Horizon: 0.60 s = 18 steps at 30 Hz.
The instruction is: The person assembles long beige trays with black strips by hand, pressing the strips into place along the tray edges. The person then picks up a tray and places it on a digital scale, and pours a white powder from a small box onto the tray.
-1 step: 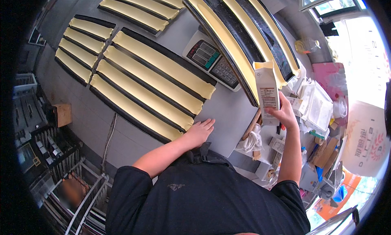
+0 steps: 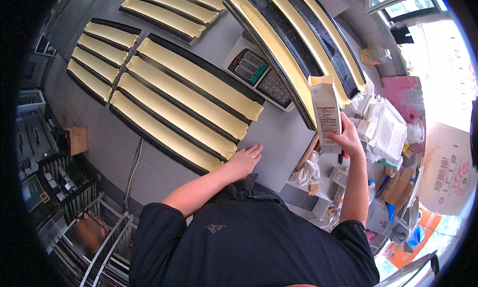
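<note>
My right hand (image 2: 346, 136) grips a white carton (image 2: 326, 120) with printed sides. The carton's open top points away from me, over the near right part of a black channelled tray (image 2: 269, 31) lined with pale yellow paper. This tray covers part of a weighing scale (image 2: 247, 67) with a display and keypad. My left hand (image 2: 244, 161) lies flat on the grey table (image 2: 279, 133), fingers stretched out. It is next to the near corner of another black tray with pale yellow liners (image 2: 184, 108). Whether anything flows from the carton cannot be seen.
More lined trays lie at the far left (image 2: 99, 53) and far middle (image 2: 169, 11). On the right are a clear plastic box (image 2: 388, 130), a bottle of yellow liquid (image 2: 376, 55) and crumpled white cloth (image 2: 308, 172). Metal racks (image 2: 107, 237) stand at the lower left.
</note>
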Available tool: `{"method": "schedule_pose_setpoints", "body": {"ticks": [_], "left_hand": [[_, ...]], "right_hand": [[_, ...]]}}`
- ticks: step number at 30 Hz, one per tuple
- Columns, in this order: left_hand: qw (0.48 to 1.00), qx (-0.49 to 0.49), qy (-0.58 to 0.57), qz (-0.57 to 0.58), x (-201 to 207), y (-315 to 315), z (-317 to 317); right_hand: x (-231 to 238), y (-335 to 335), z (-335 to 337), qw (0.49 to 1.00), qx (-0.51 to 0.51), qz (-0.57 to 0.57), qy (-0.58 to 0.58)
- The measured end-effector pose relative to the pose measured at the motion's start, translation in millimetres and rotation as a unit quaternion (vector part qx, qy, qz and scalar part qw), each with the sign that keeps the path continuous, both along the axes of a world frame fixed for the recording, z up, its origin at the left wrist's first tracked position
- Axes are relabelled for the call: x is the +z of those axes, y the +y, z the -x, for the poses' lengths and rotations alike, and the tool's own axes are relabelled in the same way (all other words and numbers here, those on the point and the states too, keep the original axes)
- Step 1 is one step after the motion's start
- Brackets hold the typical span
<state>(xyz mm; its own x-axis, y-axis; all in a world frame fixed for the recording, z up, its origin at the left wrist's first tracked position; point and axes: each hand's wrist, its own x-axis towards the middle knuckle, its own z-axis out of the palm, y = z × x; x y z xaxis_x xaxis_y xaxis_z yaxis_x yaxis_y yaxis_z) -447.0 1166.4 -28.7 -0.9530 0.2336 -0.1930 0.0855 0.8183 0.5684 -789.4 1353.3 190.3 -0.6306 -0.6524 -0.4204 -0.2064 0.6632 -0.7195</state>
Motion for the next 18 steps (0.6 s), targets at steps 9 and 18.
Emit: {"method": "schedule_pose_setpoints", "body": {"ticks": [9,18], "left_hand": [[1.0,0.001,0.0,-0.013,1.8,-0.2,10.2],[0.989,0.13,-0.005,0.074,76.3,-30.5,173.6]], "right_hand": [[-7.1,5.0,-3.0,0.999,-0.008,0.035,-0.007],[4.9,1.4,-11.4,0.991,-0.085,0.101,-0.024]]}}
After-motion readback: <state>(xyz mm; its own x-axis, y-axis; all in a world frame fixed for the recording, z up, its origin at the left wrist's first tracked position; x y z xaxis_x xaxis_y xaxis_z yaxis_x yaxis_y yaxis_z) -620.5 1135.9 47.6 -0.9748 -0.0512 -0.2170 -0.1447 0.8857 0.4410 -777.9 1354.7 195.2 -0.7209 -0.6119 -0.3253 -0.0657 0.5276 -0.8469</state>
